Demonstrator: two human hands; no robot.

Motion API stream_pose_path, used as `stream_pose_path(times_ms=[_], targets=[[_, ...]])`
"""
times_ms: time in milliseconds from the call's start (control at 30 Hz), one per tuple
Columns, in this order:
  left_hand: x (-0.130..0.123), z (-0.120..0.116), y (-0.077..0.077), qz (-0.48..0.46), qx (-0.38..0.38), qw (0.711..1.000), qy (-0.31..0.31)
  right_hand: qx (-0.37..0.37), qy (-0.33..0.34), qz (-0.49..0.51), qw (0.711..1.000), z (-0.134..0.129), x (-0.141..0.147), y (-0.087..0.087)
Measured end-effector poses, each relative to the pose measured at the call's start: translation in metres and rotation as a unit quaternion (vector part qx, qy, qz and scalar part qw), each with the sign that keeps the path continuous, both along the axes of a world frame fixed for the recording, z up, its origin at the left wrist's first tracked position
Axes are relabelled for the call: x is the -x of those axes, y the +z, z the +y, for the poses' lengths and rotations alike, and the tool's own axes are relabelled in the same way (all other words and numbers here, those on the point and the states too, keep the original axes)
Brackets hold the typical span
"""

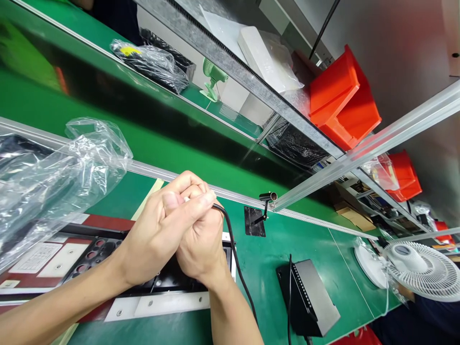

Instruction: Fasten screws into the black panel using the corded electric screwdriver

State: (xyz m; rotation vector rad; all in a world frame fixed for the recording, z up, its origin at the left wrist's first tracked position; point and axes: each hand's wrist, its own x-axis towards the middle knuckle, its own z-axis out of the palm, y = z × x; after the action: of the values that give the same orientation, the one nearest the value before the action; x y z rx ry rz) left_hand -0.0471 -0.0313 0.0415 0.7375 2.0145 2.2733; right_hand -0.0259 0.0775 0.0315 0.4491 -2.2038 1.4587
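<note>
My left hand (154, 235) and my right hand (204, 239) are pressed together near the middle of the view, fingers wrapped round each other. A black cable (235, 258) runs out from between them on the right and drops toward the bottom edge. A small bit of something white shows between the fingers; what it belongs to is hidden. Both hands are closed, and I cannot make out which of them grips the cable. Below them lies a flat fixture (161, 306) with white strips, black parts and dark red panels, partly covered by my arms.
Clear plastic wrap (82, 167) lies at the left. A black metal box (316, 297), a small stand (255, 221) and a white fan (420, 268) are on the right. Overhead shelving holds orange bins (336, 96). Parts of other people show at the edges.
</note>
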Motion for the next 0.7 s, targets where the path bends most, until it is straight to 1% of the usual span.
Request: stream_pose_path(times_ms=[133, 233, 433, 700], targets=[[-0.0001, 0.0005, 0.0013, 0.004, -0.006, 1.0, 0.003, -0.01, -0.006, 0.024, 1.0, -0.0003, 0.0007, 0.0011], [-0.0001, 0.0005, 0.0019, 0.0, -0.007, 1.0, 0.001, -0.029, -0.012, 0.025, 0.999, -0.0001, 0.0015, -0.0001], [0.0, 0.0009, 0.0019, -0.009, -0.01, 1.0, -0.002, -0.044, -0.022, 0.016, 0.999, 0.0003, 0.0016, -0.0015], [-0.0002, 0.001, 0.0005, -0.013, -0.014, 1.0, 0.0, -0.016, -0.009, 0.025, 1.0, 0.0005, 0.0019, 0.0007]])
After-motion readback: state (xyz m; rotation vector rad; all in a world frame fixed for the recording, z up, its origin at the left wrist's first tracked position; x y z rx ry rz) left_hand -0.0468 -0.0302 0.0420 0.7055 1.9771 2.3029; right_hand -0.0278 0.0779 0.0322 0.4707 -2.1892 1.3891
